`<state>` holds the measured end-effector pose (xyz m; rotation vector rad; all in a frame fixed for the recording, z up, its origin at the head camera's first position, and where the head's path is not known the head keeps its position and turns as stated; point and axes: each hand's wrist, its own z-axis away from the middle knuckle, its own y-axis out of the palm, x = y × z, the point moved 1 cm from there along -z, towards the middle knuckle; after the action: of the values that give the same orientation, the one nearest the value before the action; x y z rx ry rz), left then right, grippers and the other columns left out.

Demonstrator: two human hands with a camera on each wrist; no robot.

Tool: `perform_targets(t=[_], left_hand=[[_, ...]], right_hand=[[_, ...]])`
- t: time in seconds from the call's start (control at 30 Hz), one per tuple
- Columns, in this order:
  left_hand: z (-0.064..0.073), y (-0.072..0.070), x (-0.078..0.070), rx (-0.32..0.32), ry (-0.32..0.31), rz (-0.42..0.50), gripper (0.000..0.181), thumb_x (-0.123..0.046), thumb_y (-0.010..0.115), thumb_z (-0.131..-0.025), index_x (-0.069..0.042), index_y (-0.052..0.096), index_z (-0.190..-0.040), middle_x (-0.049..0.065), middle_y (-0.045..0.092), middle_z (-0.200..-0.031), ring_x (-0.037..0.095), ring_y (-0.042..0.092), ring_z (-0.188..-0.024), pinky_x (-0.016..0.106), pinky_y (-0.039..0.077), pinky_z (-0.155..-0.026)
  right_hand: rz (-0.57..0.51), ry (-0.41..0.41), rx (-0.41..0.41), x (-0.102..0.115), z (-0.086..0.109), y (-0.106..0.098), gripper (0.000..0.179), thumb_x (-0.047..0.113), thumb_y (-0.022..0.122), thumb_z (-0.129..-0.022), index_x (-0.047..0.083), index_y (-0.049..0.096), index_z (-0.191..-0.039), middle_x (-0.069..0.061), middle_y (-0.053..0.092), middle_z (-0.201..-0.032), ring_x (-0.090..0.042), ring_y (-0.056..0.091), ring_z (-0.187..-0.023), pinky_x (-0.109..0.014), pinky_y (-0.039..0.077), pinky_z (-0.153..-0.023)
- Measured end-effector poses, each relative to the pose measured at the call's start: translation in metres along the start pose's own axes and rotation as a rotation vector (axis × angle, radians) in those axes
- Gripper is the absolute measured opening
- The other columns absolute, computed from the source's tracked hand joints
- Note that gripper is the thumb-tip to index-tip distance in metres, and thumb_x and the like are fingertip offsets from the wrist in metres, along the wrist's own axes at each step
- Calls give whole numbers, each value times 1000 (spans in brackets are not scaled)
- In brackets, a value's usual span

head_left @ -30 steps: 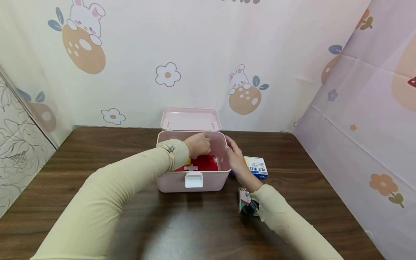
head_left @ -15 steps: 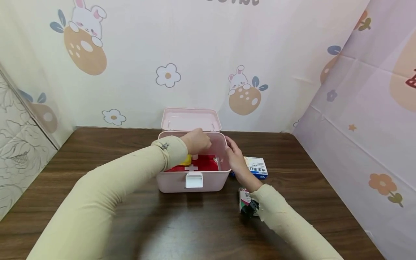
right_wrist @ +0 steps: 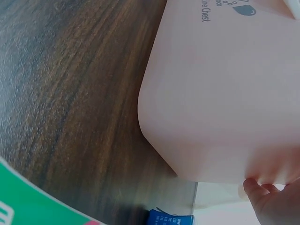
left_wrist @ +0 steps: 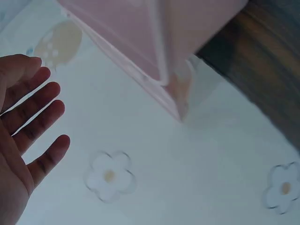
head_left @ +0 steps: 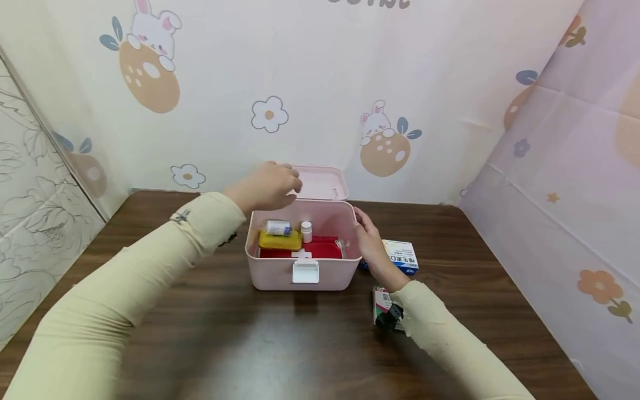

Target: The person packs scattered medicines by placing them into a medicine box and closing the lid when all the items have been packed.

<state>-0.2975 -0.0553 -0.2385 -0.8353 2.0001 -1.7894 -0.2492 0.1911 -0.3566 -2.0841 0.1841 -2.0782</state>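
Note:
My left hand (head_left: 267, 186) hovers over the back left of a pink medicine chest (head_left: 300, 275), fingers spread and holding nothing; in the left wrist view the fingers (left_wrist: 40, 119) are apart from the chest. My right hand (head_left: 372, 244) rests against the chest's right side near the rim, and in the right wrist view its fingertips touch the pink wall. Inside the chest lie a yellow packet (head_left: 280, 240), a white roll-shaped item with blue marks (head_left: 278, 228), a small white bottle (head_left: 306, 232) and a red pouch with a white cross (head_left: 322, 248).
The chest's lid (head_left: 320, 183) stands raised against the patterned wall cloth. A blue and white box (head_left: 402, 256) is right of the chest, behind my right hand. A green and pink box (head_left: 381, 303) lies partly under my right wrist on the wooden table (head_left: 215, 333).
My left hand has come up out of the chest and moved left, uncovering the things inside. My right hand keeps its place at the chest's side. The head view has shifted slightly.

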Motion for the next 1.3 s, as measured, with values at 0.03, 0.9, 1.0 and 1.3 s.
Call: perform_targets(t=[0.03, 0.9, 1.0, 1.3], left_hand=[[6, -1, 5, -28, -16, 23, 13, -12, 69, -90, -5, 75, -100, 9, 69, -97, 29, 63, -96, 48, 53, -85], [85, 92, -19, -454, -889, 1349, 51, -13, 39, -105, 10, 34, -149, 27, 39, -151, 37, 38, -138, 47, 29, -116], [85, 96, -23, -512, -923, 1350, 47, -10, 41, -103, 10, 41, -146, 26, 45, -147, 36, 42, -134, 45, 32, -114], [84, 110, -29, -649, -972, 1391, 41, -11, 48, -103, 7, 52, -139, 25, 54, -139, 33, 50, -125, 41, 40, -107]], right_hand=[[3, -3, 0, 0, 0, -1, 51, 16, 32, -109, 6, 23, -159, -18, 31, -158, -36, 33, -142, -51, 29, -115], [29, -15, 27, 0, -1, 2, 52, 17, 34, -109, 7, 23, -159, -18, 31, -158, -36, 32, -142, -52, 30, -115], [32, -14, 27, 0, -1, 0, 53, 16, 34, -109, 7, 22, -159, -18, 31, -158, -37, 33, -142, -53, 30, -115], [51, -29, 41, 3, -5, -6, 51, 11, 32, -108, 0, 23, -157, -24, 34, -154, -39, 34, -140, -53, 29, -115]])
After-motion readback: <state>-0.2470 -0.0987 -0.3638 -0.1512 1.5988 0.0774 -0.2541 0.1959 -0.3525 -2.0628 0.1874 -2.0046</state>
